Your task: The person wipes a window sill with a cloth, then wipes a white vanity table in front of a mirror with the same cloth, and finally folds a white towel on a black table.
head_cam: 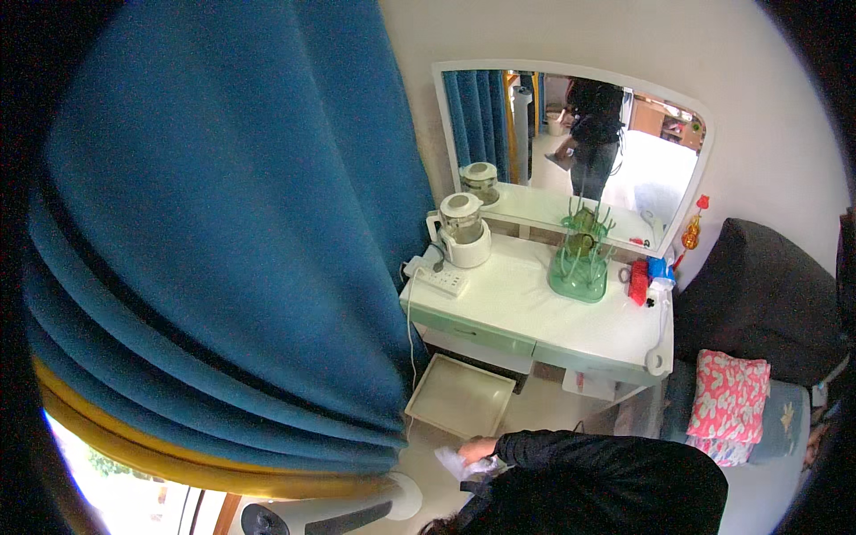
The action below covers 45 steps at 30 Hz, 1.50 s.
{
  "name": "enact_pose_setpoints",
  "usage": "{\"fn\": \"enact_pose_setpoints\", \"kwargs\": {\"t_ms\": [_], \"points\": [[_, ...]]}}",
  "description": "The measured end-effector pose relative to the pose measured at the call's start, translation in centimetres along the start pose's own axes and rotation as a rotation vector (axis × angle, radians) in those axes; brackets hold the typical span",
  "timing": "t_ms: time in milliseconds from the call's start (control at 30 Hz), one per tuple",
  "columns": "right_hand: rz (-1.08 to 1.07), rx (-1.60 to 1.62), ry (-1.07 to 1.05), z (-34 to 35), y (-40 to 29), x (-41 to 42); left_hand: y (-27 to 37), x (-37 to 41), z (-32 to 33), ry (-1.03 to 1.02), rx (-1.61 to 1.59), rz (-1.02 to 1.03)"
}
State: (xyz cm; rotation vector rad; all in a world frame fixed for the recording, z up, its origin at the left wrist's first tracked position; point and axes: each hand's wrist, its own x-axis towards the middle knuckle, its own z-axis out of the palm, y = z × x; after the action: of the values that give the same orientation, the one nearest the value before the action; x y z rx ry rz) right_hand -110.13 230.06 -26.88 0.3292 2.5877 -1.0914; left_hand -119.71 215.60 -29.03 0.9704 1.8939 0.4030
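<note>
My right hand, at the end of a black sleeve, is closed on a crumpled white cloth or tissue. It is low in the view, above the floor and just in front of a shallow pale tray-like panel. My left hand is out of direct view. Before me stands a white dressing table with green drawer fronts. On its top are a glass kettle on a white base, a white power strip and a green bottle drying rack.
A blue curtain fills the left side. A mirror leans at the table's back and reflects a dark-clothed person. A white tower fan stands at bottom left. To the right, a pink patterned pillow lies by a dark headboard.
</note>
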Motion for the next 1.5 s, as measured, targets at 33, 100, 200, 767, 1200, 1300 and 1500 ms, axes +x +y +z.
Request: {"fn": "enact_pose_setpoints", "kwargs": {"t_ms": [33,100,200,767,1200,1300,1500], "points": [[0.038,0.004,0.000,-0.6,-0.3,-0.2,0.4,-0.8,0.9,0.007,-0.027,0.001],[0.128,-0.092,-0.040,-1.1,0.4,-1.9,1.6,-2.1,2.6,0.008,-0.059,0.012],[0.166,-0.097,-0.055,0.9,4.8,-6.1,3.5,-4.1,4.4,0.007,-0.087,0.019],[0.882,0.043,-0.090,18.3,21.8,-35.2,-1.0,-16.7,16.0,0.018,-0.229,-0.146],[0.242,-0.351,-0.073,14.9,-1.7,-4.5,-19.8,-40.1,20.7,0.441,-0.549,-0.462],[0.035,-0.449,-0.243,15.8,-11.8,-0.2,-24.5,-46.6,26.7,0.572,-0.702,-0.660],[-0.437,-0.525,-0.641,27.0,-36.8,-0.6,-26.1,-55.5,36.6,1.079,-0.983,-0.965]]}}
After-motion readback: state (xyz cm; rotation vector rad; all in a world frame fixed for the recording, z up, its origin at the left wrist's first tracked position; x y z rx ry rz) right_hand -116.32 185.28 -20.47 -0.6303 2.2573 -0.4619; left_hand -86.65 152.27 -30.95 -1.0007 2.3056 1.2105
